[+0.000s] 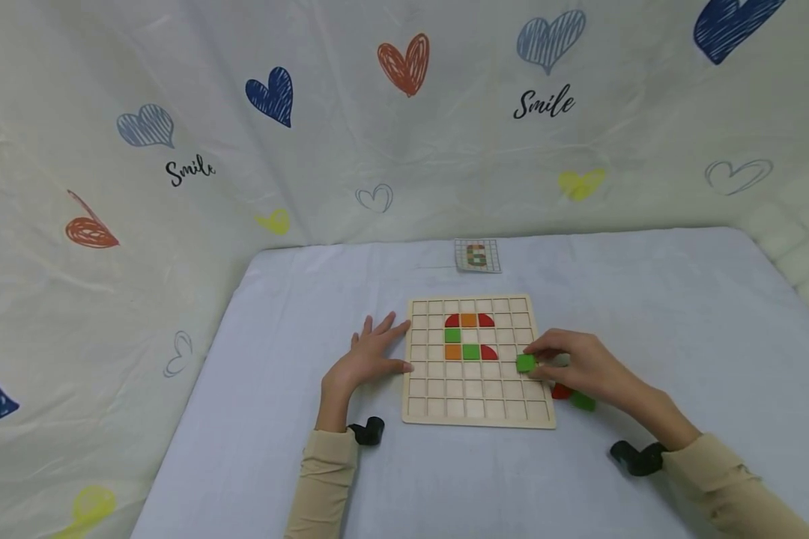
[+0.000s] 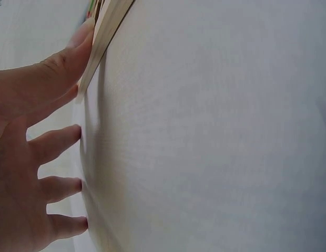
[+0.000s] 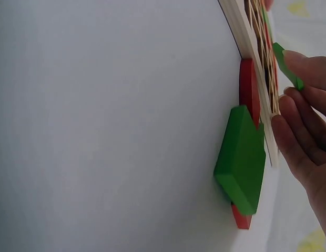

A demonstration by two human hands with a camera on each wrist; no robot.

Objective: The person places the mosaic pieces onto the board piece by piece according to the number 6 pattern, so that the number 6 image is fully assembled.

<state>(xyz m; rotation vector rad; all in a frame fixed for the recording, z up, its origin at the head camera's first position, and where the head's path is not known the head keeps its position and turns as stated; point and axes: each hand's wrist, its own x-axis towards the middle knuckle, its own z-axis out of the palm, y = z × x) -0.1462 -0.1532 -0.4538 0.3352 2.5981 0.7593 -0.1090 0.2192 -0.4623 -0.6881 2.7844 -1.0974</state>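
Observation:
A wooden grid board (image 1: 475, 411) lies on the table with red, orange and green tiles in several of its cells. My left hand (image 1: 371, 353) has its fingers spread, and its thumb and a fingertip touch the board's left edge. Over the right side of the board, my right hand (image 1: 588, 367) pinches a green square tile (image 1: 526, 363) between thumb and fingers. In the right wrist view this tile (image 3: 287, 65) is tilted on edge. Beside the board's right edge lie a loose green tile (image 3: 241, 160) and red tiles (image 3: 248, 86), partly hidden by my right hand in the head view.
A small card (image 1: 478, 256) with a printed coloured grid pattern lies beyond the board, near the table's far edge. White cloth (image 1: 283, 329) covers the table. A curtain (image 1: 337, 150) printed with hearts hangs behind it.

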